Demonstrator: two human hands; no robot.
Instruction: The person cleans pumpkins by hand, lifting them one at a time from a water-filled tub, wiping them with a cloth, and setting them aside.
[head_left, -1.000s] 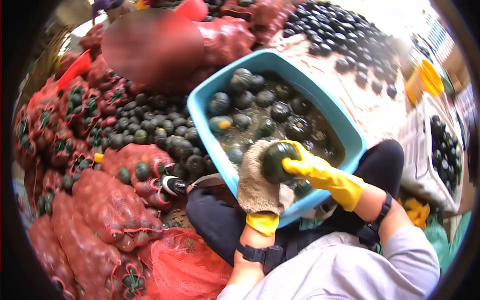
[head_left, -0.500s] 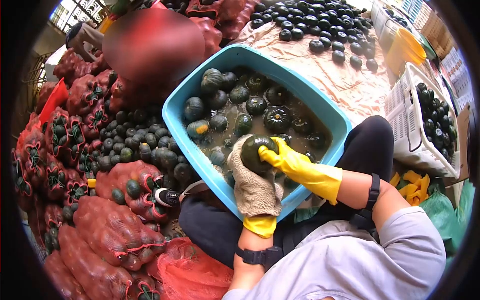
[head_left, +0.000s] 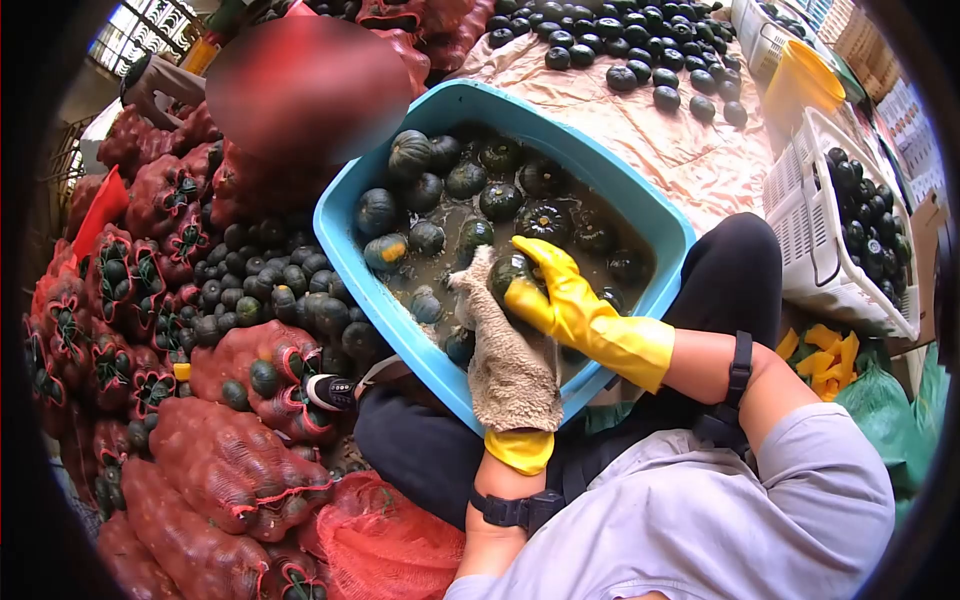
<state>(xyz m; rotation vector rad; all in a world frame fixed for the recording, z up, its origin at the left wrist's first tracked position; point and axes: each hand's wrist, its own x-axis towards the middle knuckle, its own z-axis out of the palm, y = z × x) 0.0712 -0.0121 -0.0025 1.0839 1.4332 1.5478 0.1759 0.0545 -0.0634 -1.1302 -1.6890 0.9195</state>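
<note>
A dark green pumpkin [head_left: 508,275] is held between my two hands, low over the muddy water of a blue tub [head_left: 450,105]. My left hand [head_left: 512,370] wears a beige, towel-like mitt over a yellow glove and cups the pumpkin from the left and below; its fingers are hidden in the cloth. In a yellow rubber glove, my right hand [head_left: 575,305] grips the pumpkin's right side, thumb and fingers bent around it. Several wet pumpkins [head_left: 500,201] float in the tub beyond my hands, one with an orange patch [head_left: 385,252].
Red mesh sacks [head_left: 235,465] of pumpkins crowd the left, beside a pile of loose pumpkins [head_left: 270,285]. More lie on a pinkish sheet [head_left: 625,125] at the back. At right stand a white crate [head_left: 800,215] of pumpkins, a yellow bucket [head_left: 800,80] and green bags [head_left: 885,425].
The pumpkin has gone lower towards the water and turned in my hands. My right hand's fingers have shifted, spreading wider around it. The whole view has moved slightly.
</note>
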